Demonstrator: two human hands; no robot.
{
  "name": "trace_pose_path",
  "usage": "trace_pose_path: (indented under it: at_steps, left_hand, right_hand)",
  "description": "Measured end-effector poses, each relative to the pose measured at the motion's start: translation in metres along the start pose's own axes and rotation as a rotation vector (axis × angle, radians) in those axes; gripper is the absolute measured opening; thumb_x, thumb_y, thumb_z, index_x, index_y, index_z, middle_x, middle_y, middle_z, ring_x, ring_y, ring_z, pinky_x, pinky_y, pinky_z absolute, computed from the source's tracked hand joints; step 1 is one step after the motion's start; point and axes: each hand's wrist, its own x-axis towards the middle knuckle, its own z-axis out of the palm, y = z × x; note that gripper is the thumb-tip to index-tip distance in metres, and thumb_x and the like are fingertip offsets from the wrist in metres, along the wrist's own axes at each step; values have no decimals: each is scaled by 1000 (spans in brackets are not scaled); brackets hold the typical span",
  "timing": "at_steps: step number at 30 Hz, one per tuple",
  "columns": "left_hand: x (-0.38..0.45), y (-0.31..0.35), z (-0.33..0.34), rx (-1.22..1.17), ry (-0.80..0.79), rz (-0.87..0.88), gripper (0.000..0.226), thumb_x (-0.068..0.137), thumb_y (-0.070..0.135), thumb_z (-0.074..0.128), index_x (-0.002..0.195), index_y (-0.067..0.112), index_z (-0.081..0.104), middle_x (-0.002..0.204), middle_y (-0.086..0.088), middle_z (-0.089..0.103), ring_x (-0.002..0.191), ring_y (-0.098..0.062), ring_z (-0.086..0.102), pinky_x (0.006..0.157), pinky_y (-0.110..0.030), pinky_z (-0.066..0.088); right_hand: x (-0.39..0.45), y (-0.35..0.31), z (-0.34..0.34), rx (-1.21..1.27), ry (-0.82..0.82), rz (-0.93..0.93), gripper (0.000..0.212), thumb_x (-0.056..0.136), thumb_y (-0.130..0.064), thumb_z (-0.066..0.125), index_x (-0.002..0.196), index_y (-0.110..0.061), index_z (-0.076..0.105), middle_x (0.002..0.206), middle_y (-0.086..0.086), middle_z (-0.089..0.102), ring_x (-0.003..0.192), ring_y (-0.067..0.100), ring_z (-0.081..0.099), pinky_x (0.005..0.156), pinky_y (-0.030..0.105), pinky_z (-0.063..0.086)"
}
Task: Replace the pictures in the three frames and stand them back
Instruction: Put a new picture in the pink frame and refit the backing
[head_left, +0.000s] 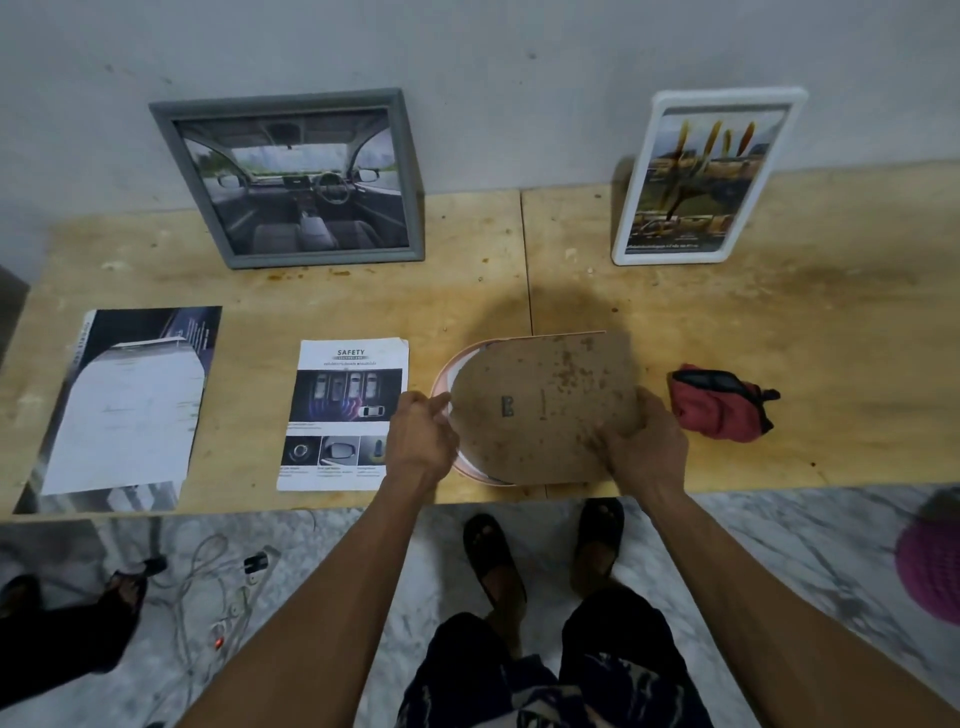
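A brown arch-shaped backing board (545, 405) lies over a pink-rimmed frame (441, 374), face down near the table's front edge. My left hand (421, 436) pinches the frame's left rim. My right hand (641, 447) grips the board's lower right edge. A grey frame (166, 140) with a car-interior picture leans on the wall at the back left. A white frame (628, 228) with a yellow-toned picture leans at the back right. Two loose pictures lie flat: a "SAFETY" sheet (345, 410) beside my left hand and a larger dark-edged sheet (127, 405) at the far left.
A red and black cloth (719, 405) lies right of the board on the wooden table (805, 322). Below the table's front edge are my sandalled feet, white cables (218, 587) on the marble floor, and a pink round object (932, 571) at the right.
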Motion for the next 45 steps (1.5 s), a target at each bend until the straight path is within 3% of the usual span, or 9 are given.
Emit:
trace_pose_path:
  at_steps: [8,13,16,20,25,31,35,40,45]
  left_hand:
    - [-4,3,2,13,46,-54,15,80,25,65,88,13,69,93,-7,66,79,-28,66,64,-31,53]
    - [-10,11,-3,-104,76,-107,31,85,21,65,115,15,59,107,-7,67,96,-33,65,68,-31,42]
    - [-10,10,-2,-81,43,-83,45,80,26,70,122,13,59,114,-7,66,102,-31,64,73,-32,47]
    - [-9,9,-2,-37,23,-70,58,76,42,79,120,12,57,117,-7,63,102,-30,62,80,-39,53]
    - [-13,16,3,58,-68,14,91,63,56,84,135,23,40,131,-9,44,118,-34,46,87,-49,53]
    - [-9,16,4,165,-114,48,99,55,64,86,132,20,42,135,-11,40,120,-36,42,93,-48,46]
    - [-9,14,4,170,-119,56,106,47,66,88,131,20,43,134,-11,40,119,-35,43,91,-49,50]
    - [-7,14,3,150,-120,60,111,42,65,91,131,20,43,134,-11,41,120,-36,44,91,-50,50]
    - [-7,16,3,137,-110,50,116,39,67,90,133,17,44,131,-10,44,117,-34,48,93,-48,50]
  right_hand:
    - [-2,-8,11,-117,-45,50,67,88,-28,65,148,-20,37,133,13,48,121,34,49,96,45,48]
    - [-4,-9,15,-250,-77,12,63,90,-38,62,145,-19,37,136,12,39,123,33,44,91,43,46]
    - [-5,-9,15,-306,-83,-19,59,92,-39,59,143,-19,37,131,11,38,119,33,43,86,41,45]
    - [-5,-7,13,-343,-101,-74,57,93,-41,56,142,-20,35,129,9,37,120,32,41,83,41,44]
    - [1,-6,8,-418,-239,-206,83,83,-53,65,149,-28,21,141,8,26,127,33,31,95,48,44]
    - [9,-9,5,-553,-315,-272,77,86,-61,59,148,-36,19,135,10,23,121,36,34,92,48,44]
    - [8,-2,6,-528,-294,-310,82,84,-65,56,150,-37,15,135,9,27,120,34,40,91,47,45]
    - [11,7,1,-234,-224,-212,91,81,-56,68,151,-29,16,142,3,34,125,27,45,85,44,49]
    - [15,9,5,-244,-218,-205,86,80,-58,67,149,-34,20,133,1,37,119,26,48,86,47,51]
